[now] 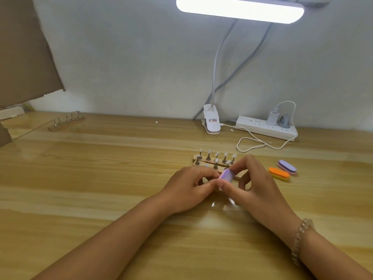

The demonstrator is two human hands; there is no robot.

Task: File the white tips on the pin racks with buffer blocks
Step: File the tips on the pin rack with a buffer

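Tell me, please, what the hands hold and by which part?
The right hand pinches the purple buffer block by its edges; what the left hand holds cannot be told.

A pale grey wall [141, 57] rises well beyond the left hand [187, 188] — a lit white lamp bar [240, 9] glows high above the right hand [252, 184]. The wooden surface [80, 178] shines; brown cardboard [22, 47] stands far left of both.

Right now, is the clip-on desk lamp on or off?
On. The clip-on desk lamp has a bar head glowing bright white, with glare on the wooden table.
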